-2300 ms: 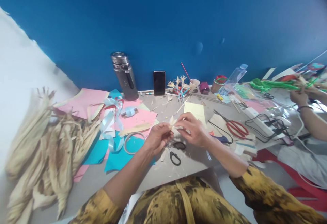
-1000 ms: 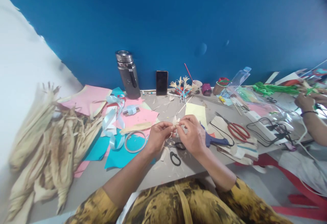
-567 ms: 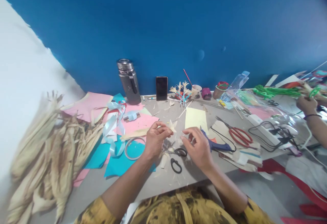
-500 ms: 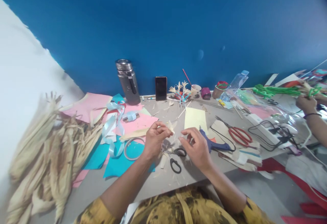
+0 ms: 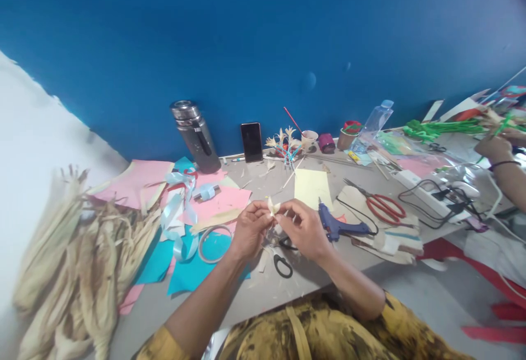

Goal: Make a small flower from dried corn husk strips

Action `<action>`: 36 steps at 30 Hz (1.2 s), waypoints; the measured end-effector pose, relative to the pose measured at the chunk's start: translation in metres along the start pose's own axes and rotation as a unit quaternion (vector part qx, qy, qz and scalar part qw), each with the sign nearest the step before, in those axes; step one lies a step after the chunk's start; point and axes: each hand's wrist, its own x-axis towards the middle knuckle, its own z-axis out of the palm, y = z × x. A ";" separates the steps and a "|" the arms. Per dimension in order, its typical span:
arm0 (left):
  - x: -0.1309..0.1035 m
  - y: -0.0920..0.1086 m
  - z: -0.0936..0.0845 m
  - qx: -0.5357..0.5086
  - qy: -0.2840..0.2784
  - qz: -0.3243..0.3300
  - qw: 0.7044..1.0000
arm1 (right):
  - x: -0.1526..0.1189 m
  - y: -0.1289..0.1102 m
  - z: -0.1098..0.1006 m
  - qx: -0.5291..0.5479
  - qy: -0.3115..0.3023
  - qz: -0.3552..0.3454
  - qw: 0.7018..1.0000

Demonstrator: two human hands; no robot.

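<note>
A small cream husk flower (image 5: 273, 207) is pinched at its base between the fingertips of my left hand (image 5: 250, 229) and my right hand (image 5: 304, 229). The two hands meet around it above the table. Black-handled scissors (image 5: 283, 266) lie just below, partly hidden by my right hand. A blue glue gun (image 5: 341, 226) rests to the right of my right hand. Behind the hands, several finished-looking husk flowers on light-blue stems (image 5: 287, 149) stand near a paper cup (image 5: 309, 140).
Dried corn husks (image 5: 92, 272) pile at the left, beside pink and blue paper and a tape ring (image 5: 214, 244). A thermos (image 5: 196, 138) and phone (image 5: 251, 142) stand at the wall. Red-handled scissors (image 5: 385, 207) and a power strip (image 5: 425, 193) lie right; another person's hand (image 5: 495, 149) holds green material.
My right hand has moved left to meet my left hand, and its fingers have closed at the flower. The view has tilted slightly.
</note>
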 end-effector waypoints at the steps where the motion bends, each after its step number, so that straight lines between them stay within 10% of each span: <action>1: 0.000 0.000 -0.001 0.012 0.004 0.003 1.000 | 0.001 -0.001 -0.001 0.004 -0.003 0.007 1.000; 23: 0.000 -0.003 -0.005 0.053 -0.003 0.011 0.999 | -0.001 0.010 -0.009 0.071 0.006 0.059 0.996; 36: -0.002 -0.001 0.001 0.038 0.003 0.000 0.999 | -0.009 0.011 -0.001 -0.059 0.095 -0.185 0.976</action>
